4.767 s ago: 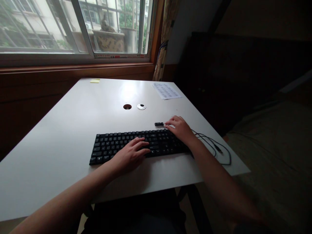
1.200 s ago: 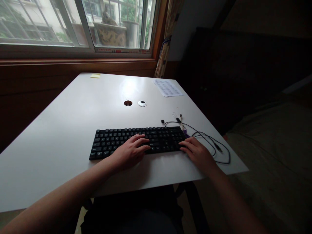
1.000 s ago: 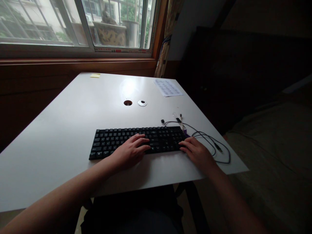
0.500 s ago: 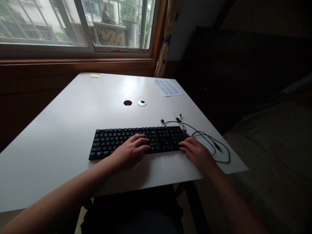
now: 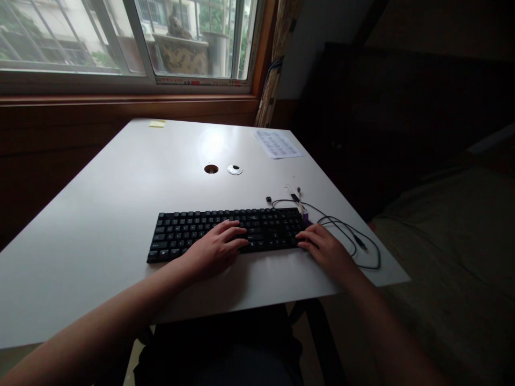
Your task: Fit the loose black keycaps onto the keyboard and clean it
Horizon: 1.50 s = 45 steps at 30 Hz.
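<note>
A black keyboard (image 5: 177,230) lies across the near part of the white table (image 5: 100,225). My left hand (image 5: 217,247) rests on its middle, palm down, fingers apart and holding nothing. At the keyboard's right end is my right hand (image 5: 324,247), its fingertips against the right edge; whether they grip it is hard to see. Just beyond my right hand, a small purple item (image 5: 306,215) sits by the keyboard's corner. Black cables (image 5: 338,221) loop over the table to the right of the keyboard.
Printed papers (image 5: 278,145) lie at the table's back right, a yellow note (image 5: 156,124) at the back left. Near the middle are a round hole (image 5: 211,169) and a silver ring-shaped cover (image 5: 235,170). A window (image 5: 193,43) is behind the table.
</note>
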{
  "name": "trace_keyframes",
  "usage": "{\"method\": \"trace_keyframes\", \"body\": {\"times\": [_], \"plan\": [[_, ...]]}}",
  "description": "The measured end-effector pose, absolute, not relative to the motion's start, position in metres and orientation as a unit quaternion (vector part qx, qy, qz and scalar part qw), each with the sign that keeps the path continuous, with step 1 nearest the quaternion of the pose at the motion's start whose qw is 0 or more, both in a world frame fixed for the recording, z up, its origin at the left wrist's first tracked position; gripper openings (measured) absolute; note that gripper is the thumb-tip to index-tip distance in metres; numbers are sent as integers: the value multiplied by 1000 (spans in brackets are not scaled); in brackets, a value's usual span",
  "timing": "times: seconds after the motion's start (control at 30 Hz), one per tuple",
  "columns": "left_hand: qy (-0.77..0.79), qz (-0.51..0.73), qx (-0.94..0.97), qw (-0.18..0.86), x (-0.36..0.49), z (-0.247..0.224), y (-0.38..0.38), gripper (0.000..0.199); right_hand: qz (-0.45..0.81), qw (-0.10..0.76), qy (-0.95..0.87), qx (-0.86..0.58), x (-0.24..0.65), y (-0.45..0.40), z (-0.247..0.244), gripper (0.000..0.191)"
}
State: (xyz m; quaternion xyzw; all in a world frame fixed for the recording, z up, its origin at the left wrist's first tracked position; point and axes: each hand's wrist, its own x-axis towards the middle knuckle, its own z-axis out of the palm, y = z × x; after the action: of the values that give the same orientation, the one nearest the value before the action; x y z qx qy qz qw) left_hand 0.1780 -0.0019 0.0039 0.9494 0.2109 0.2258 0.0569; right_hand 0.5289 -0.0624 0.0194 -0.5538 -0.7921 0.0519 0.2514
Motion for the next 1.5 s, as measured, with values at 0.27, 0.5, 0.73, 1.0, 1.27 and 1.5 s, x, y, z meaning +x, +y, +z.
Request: {"method": "trace_keyframes", "body": {"times": [0.27,0.5,0.73,1.0,1.27,1.5], "plan": [[213,224,949,59,178,6,-3,30,15,208,-808,-551,528,-61,15,17],[211,231,948,65,178,7,-2,31,-22,189,-820,-540,527,-65,17,21],[214,223,949,65,177,5,-2,32,-56,251,-793,-552,523,-82,7,34],[216,226,948,63,178,6,-2,32,-43,278,-813,-511,512,-92,-3,47],[215,223,949,60,177,2,-1,33,-34,287,-818,-497,516,-89,-10,47],[216,216,950,61,177,4,-2,33,-29,307,-811,-498,518,-89,-7,40]]}}
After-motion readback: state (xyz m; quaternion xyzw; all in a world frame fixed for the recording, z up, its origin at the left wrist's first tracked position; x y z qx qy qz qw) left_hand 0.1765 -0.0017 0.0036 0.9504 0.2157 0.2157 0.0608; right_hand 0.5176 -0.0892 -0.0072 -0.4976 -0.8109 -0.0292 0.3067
